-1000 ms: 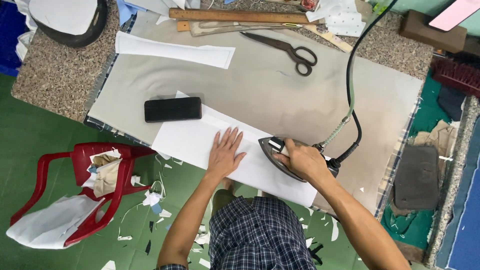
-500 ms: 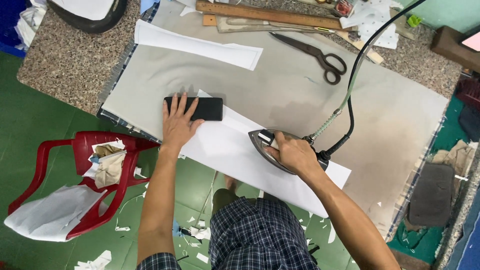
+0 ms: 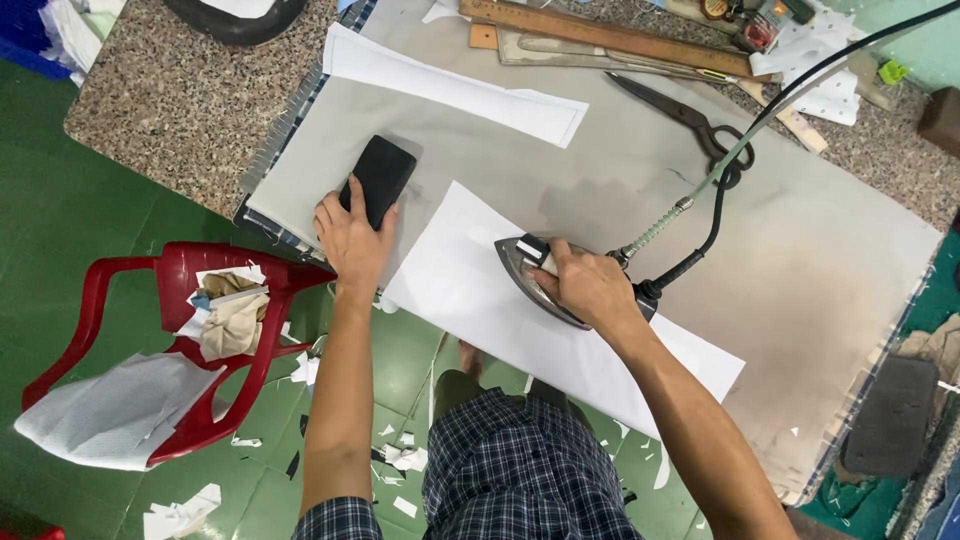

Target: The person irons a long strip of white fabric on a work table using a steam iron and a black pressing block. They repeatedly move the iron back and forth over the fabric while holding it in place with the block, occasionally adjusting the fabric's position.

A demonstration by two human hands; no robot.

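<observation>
My right hand (image 3: 590, 287) grips the handle of a metal clothes iron (image 3: 530, 280) that rests on a long white fabric strip (image 3: 470, 290) laid across the grey ironing pad (image 3: 800, 290). My left hand (image 3: 350, 235) holds a black rectangular block (image 3: 380, 178) on the pad, left of the strip and off it. The iron's cord (image 3: 720, 170) runs up to the right.
A second white strip (image 3: 450, 85), black scissors (image 3: 690, 120) and wooden rulers (image 3: 600, 35) lie at the far side of the speckled stone table (image 3: 170, 100). A red plastic chair (image 3: 180, 340) with fabric scraps stands lower left. White offcuts litter the green floor (image 3: 60, 220).
My left hand left the strip, reached the black block and slid it left off the strip. The iron stayed on the strip under my right hand.
</observation>
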